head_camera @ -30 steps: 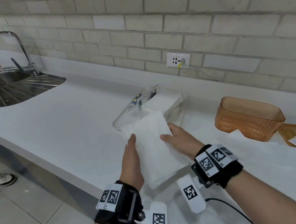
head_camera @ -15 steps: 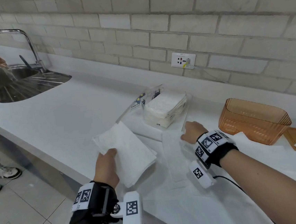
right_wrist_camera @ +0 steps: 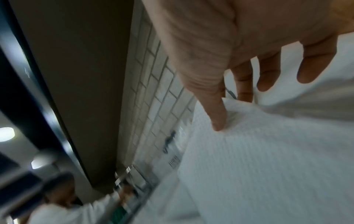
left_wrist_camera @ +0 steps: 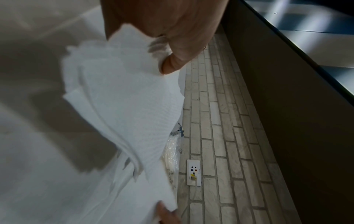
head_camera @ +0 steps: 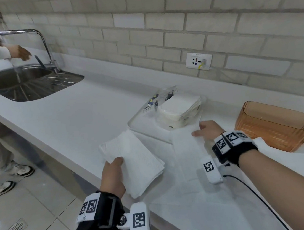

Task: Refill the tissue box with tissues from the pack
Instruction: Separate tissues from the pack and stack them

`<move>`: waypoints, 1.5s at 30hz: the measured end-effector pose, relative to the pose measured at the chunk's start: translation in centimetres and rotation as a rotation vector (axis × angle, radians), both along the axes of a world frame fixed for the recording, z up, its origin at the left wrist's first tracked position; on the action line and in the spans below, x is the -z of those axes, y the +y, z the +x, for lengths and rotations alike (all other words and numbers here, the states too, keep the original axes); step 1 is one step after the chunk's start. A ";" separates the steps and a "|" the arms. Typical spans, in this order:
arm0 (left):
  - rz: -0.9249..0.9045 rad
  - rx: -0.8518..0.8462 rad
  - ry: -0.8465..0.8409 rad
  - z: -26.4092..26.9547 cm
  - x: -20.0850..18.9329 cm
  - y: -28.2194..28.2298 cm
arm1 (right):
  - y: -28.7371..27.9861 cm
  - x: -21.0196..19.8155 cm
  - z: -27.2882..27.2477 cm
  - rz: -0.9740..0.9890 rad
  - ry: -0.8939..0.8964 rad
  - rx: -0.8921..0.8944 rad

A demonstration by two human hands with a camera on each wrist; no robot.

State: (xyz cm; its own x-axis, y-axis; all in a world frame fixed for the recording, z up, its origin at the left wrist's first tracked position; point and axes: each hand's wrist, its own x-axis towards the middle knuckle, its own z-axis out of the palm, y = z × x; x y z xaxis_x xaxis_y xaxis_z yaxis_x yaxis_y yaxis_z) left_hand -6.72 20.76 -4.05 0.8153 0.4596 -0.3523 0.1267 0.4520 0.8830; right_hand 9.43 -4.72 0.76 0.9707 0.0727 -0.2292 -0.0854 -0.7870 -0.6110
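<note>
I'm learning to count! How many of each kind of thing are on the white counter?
Stack of tissues in the left hand: 1
Loose tissue under the right hand: 1
Open tissue pack: 1
Orange tissue box: 1
Sink: 1
Total: 5

Tissues: soft white paper, finely embossed, matt. Pack: clear glossy plastic film with print; tissue box: translucent amber plastic, ribbed low on its wall. Table: smooth white, slight sheen; sink: brushed metal; wall: rough matt brick.
</note>
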 end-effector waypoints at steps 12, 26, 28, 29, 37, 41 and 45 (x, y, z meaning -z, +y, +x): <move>-0.004 0.139 -0.086 1.6 -1.9 -4.4 | 0.0 -9.4 -4.1 0.965 -0.178 -0.105; -0.068 0.384 -0.155 0.3 -4.5 -9.9 | 3.0 -4.2 -7.8 0.228 -0.447 -0.343; 0.002 0.369 -0.137 0.4 -4.6 -9.8 | 2.9 -4.5 -7.7 0.223 -0.464 -0.376; 0.003 0.355 -0.127 0.4 -4.5 -9.7 | 2.4 -4.8 -7.5 0.251 -0.445 -0.381; -0.023 0.162 -0.075 0.0 -2.3 -6.8 | -10.8 -3.8 -7.5 -0.374 -0.133 -0.357; -0.019 0.145 -0.025 -0.4 -0.6 -7.6 | -11.1 0.7 -9.4 -0.403 -0.047 -0.502; 0.002 0.143 -0.016 -0.5 0.0 -8.9 | -9.7 2.3 -10.0 -0.521 -0.088 -0.525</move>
State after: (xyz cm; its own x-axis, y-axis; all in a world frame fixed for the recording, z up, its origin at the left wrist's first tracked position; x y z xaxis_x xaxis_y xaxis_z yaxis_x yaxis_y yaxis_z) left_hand -7.21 11.82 -4.05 0.8781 0.3390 -0.3376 0.1755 0.4283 0.8864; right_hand -0.60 -14.43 -1.55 0.8545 0.4353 -0.2834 0.4138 -0.9003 -0.1351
